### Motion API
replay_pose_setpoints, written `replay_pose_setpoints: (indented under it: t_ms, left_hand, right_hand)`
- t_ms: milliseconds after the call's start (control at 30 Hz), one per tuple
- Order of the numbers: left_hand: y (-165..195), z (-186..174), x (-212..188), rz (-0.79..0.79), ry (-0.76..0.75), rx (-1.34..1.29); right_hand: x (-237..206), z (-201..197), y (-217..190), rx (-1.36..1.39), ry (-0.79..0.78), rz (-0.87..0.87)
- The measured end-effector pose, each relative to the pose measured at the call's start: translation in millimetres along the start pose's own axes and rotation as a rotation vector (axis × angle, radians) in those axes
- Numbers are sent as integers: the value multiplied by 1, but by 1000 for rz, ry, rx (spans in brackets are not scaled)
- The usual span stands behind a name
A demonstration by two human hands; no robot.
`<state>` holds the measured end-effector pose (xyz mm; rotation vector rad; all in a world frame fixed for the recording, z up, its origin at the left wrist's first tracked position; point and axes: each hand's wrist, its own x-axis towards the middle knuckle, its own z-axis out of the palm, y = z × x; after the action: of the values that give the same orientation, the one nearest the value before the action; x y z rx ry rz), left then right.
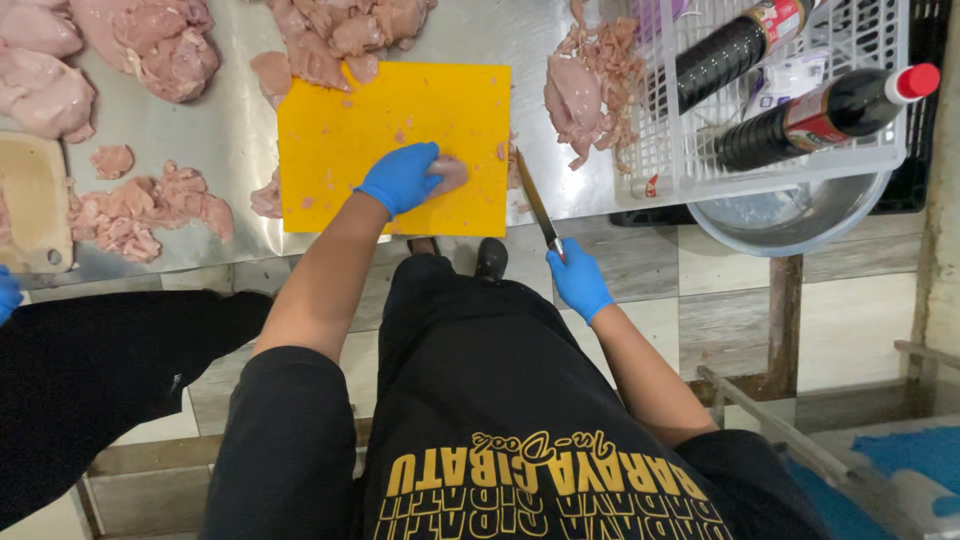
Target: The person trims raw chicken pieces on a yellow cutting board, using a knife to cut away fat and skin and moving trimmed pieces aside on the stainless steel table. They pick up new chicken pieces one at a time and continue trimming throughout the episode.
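Hands at the yellow cutting board

Nearest the camera, the person's right hand point(578, 280) in a blue glove is closed around the handle of a knife point(536, 203), whose blade slants up along the right edge of the yellow cutting board point(400, 120). The left hand point(400, 178), also gloved in blue, lies on the board with its fingers curled loosely over a small piece of raw meat point(447, 172), pressing it flat near the board's lower edge.

Around the board lie heaps of raw meat: scraps point(150, 205) to the left, a pile point(335, 35) above, stringy trimmings point(595, 85) to the right. A white plastic basket point(680, 150) holds two dark bottles point(820, 110) over a metal bowl point(790, 215). A wooden board point(35, 200) is cut off at the left edge, beside another person's blue glove point(6, 295).

The knife handle is hidden inside the fist. Everything rests on a steel table point(230, 130); tiled floor point(720, 300) shows below.
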<state>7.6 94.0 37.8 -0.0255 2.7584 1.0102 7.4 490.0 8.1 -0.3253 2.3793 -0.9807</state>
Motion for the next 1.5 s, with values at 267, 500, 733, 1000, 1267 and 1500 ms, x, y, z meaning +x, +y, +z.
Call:
replay_pose_setpoints:
  t_ms: [267, 500, 733, 1000, 1267, 1500]
  left_hand:
    - [75, 84, 21, -356, 795, -982]
    - [71, 114, -18, -490, 651, -785]
    - [29, 48, -2, -416, 838, -147]
    - [47, 65, 24, -579, 787, -32]
    - [48, 50, 24, -494, 407, 47]
    - [52, 60, 41, -309, 472, -792]
  right_hand:
    - [20, -3, -7, 313, 24, 159]
    - [24, -17, -53, 453, -12, 216]
    - [33, 8, -104, 337, -223, 155]
    - [68, 14, -92, -97, -69, -147]
    - [89, -24, -83, -40, 29, -126]
    - [80, -37, -84, 413, -4, 181]
